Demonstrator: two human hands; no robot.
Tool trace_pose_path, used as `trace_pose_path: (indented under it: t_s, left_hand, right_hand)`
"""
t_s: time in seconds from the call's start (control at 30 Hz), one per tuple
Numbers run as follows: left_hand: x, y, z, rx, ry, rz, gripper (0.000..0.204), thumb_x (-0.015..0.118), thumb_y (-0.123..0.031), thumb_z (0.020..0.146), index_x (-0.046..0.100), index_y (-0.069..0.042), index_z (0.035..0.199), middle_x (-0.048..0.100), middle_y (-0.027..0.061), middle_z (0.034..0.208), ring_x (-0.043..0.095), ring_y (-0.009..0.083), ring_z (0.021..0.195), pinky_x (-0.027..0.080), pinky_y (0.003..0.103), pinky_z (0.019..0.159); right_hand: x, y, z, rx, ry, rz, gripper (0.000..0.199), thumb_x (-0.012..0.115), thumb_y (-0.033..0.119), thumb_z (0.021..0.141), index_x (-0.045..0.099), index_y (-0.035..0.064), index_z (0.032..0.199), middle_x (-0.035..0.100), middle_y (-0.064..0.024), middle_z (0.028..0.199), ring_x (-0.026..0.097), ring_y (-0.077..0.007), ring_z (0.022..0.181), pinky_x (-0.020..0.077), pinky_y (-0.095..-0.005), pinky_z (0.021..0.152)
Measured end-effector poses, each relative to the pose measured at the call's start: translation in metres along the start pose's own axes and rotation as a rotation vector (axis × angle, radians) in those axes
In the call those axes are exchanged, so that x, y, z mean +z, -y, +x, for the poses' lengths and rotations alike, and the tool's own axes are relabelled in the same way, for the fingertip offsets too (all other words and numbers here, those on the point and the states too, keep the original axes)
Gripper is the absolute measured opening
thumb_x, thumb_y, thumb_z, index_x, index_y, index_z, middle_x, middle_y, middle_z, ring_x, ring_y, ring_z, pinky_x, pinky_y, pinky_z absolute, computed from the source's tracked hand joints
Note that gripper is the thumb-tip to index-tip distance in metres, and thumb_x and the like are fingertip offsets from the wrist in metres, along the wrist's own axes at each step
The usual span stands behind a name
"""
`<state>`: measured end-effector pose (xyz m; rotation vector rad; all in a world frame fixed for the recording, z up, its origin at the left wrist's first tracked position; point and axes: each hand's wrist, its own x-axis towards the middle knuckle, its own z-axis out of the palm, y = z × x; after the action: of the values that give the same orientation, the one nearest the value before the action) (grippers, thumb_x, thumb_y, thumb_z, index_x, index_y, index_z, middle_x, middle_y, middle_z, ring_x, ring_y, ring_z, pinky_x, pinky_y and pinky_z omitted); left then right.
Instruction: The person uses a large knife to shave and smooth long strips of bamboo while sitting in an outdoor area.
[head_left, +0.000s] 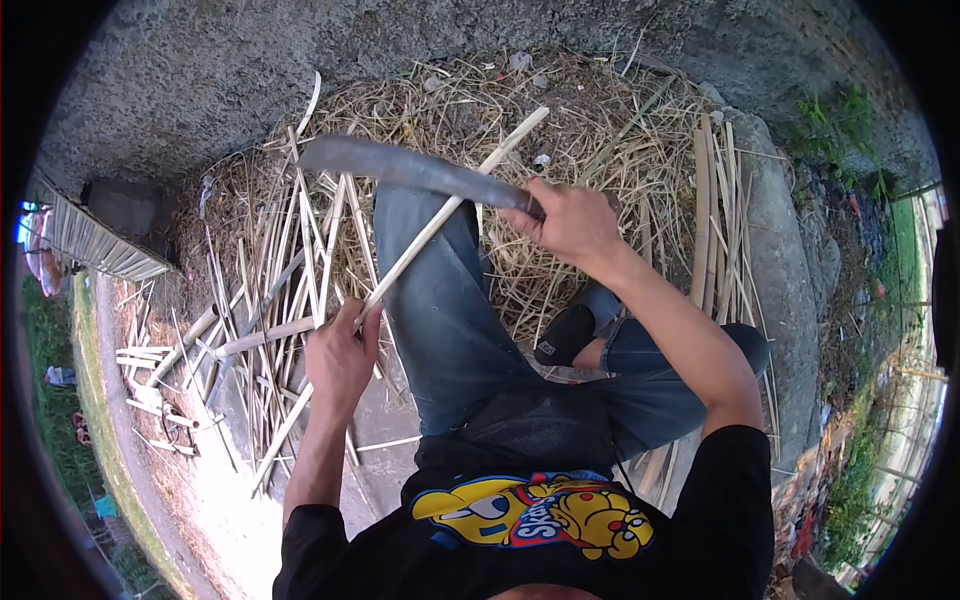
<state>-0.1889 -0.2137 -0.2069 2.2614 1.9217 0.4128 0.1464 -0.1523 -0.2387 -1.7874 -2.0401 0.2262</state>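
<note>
My right hand [578, 222] is wrapped round the handle of a machete [400, 165], whose long, slightly blurred blade points left and crosses over a pale split bamboo strip [430, 225]. Near its lower part, that strip is gripped by my left hand [342, 345]. It slants up and to the right across my left thigh, its far end beyond the blade. Whether the blade's edge touches the strip I cannot tell.
Many bamboo strips [310, 245] lie piled on my left, with cut bamboo tubes [185, 345] farther out. More bamboo lengths [705, 215] lie on the right. Shavings [530, 290] cover the ground ahead, up to a rough concrete wall [230, 75].
</note>
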Motion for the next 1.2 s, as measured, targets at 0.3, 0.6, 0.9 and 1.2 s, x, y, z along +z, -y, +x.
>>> trace_pose_path:
  t_s: [0.3,0.6,0.9,1.2]
  left_hand:
    - [0.010,0.029,-0.019,-0.007,-0.020,-0.089,0.032,0.061,-0.030,0.100,0.055,-0.006,0.080,0.055,0.0186,0.053,0.059,0.0417,0.051,0.044,0.050,0.048]
    - [0.019,-0.033,0.037,0.155,0.031,-0.107,0.032,0.060,-0.036,0.101,0.059,-0.006,0.087,0.060,0.0165,0.057,0.064,0.0402,0.056,0.047,0.050,0.052]
    - [-0.012,0.041,-0.038,0.056,-0.007,-0.095,0.039,0.073,-0.026,0.092,0.058,-0.005,0.122,0.064,0.0097,0.068,0.063,0.0281,0.055,0.046,0.039,0.051]
    - [-0.033,0.101,-0.091,-0.048,0.059,-0.106,0.013,0.073,-0.016,0.091,0.067,-0.005,0.093,0.056,0.0099,0.052,0.057,0.0264,0.044,0.041,0.036,0.046]
  right_hand:
    - [-0.038,-0.131,-0.003,0.766,-0.333,0.796,0.059,0.054,0.060,0.099,0.057,0.0025,0.087,0.048,-0.0005,0.059,0.048,-0.0100,0.045,0.0382,-0.0285,0.042]
    - [0.014,0.023,0.003,0.434,-0.122,1.027,0.047,0.084,0.041,0.083,0.056,0.0054,0.073,0.053,0.0007,0.059,0.050,-0.0086,0.044,0.0387,-0.0266,0.043]
    - [0.029,0.045,0.026,0.546,-0.531,1.384,0.037,0.086,0.002,0.074,0.051,0.0064,0.083,0.061,-0.0045,0.068,0.054,-0.0097,0.049,0.0470,-0.0267,0.045]
    - [0.020,0.004,-0.004,0.428,-0.144,1.108,0.044,0.066,0.044,0.098,0.060,-0.0001,0.101,0.065,-0.0067,0.071,0.056,-0.0116,0.048,0.0452,-0.0267,0.045]
